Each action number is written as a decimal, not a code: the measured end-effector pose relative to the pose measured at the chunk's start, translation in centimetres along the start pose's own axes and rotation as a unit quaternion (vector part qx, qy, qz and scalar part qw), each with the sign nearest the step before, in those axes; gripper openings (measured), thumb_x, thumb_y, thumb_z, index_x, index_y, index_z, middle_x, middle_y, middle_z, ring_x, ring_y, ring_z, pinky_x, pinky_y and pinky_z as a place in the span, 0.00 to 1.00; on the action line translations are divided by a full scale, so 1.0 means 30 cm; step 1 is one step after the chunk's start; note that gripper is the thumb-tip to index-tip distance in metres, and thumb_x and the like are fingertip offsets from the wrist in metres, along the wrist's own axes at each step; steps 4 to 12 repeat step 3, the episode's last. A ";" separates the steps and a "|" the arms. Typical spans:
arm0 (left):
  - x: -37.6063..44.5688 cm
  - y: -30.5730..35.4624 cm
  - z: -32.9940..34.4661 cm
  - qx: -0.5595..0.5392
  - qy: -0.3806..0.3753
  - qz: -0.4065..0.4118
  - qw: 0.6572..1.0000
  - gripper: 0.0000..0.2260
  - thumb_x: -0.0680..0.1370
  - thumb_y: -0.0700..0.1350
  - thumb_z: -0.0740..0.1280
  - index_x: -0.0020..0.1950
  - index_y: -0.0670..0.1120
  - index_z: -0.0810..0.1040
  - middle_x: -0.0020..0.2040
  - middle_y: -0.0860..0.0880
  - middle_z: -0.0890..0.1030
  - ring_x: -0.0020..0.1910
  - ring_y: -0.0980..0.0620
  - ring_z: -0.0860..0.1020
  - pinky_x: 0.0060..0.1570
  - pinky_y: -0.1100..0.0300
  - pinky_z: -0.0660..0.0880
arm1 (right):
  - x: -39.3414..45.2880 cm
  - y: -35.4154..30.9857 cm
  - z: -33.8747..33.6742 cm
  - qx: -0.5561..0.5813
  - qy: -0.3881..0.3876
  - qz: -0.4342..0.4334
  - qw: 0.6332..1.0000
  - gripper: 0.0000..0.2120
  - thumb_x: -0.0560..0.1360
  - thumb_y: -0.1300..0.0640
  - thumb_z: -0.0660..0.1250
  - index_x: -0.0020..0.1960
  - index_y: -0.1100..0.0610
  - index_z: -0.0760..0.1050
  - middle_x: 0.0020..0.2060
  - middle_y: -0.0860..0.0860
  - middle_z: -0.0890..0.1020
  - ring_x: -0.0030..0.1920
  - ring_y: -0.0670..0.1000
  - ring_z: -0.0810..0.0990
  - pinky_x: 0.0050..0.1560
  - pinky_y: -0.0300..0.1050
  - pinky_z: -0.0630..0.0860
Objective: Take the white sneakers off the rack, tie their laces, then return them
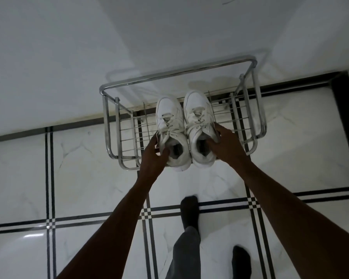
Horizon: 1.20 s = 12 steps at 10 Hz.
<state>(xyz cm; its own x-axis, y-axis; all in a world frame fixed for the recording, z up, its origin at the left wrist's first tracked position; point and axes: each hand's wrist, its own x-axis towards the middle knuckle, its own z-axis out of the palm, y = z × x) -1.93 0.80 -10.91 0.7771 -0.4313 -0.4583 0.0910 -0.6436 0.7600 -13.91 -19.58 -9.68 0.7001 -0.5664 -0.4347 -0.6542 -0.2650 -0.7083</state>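
Note:
Two white sneakers stand side by side on the top shelf of a chrome wire rack (117, 133), toes toward the wall. My left hand (152, 158) grips the collar of the left sneaker (169, 117), thumb inside the opening. My right hand (226, 146) grips the collar of the right sneaker (197, 113) the same way. The heels of both shoes stick out past the rack's front edge. The laces lie across both tongues; I cannot tell whether they are knotted.
The rack stands against a white wall (89, 47) on a glossy white tiled floor (89, 178) with dark stripe borders. My feet in dark socks (189, 210) stand on the tiles just in front of the rack.

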 end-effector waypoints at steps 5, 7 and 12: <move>-0.070 0.095 -0.060 0.097 0.075 0.073 0.990 0.27 0.81 0.52 0.69 0.78 0.46 0.68 0.74 0.45 0.74 0.72 0.51 0.72 0.67 0.59 0.69 | -0.063 -0.075 -0.065 -0.108 0.052 -0.080 0.990 0.33 0.75 0.48 0.70 0.74 0.63 0.65 0.68 0.63 0.73 0.69 0.63 0.71 0.67 0.60 0.72; -0.070 0.095 -0.060 0.097 0.075 0.073 0.990 0.27 0.81 0.52 0.69 0.78 0.46 0.68 0.74 0.45 0.74 0.72 0.51 0.72 0.67 0.59 0.69 | -0.063 -0.075 -0.065 -0.108 0.052 -0.080 0.990 0.33 0.75 0.48 0.70 0.74 0.63 0.65 0.68 0.63 0.73 0.69 0.63 0.71 0.67 0.60 0.72; -0.070 0.095 -0.060 0.097 0.075 0.073 0.990 0.27 0.81 0.52 0.69 0.78 0.46 0.68 0.74 0.45 0.74 0.72 0.51 0.72 0.67 0.59 0.69 | -0.063 -0.075 -0.065 -0.108 0.052 -0.080 0.990 0.33 0.75 0.48 0.70 0.74 0.63 0.65 0.68 0.63 0.73 0.69 0.63 0.71 0.67 0.60 0.72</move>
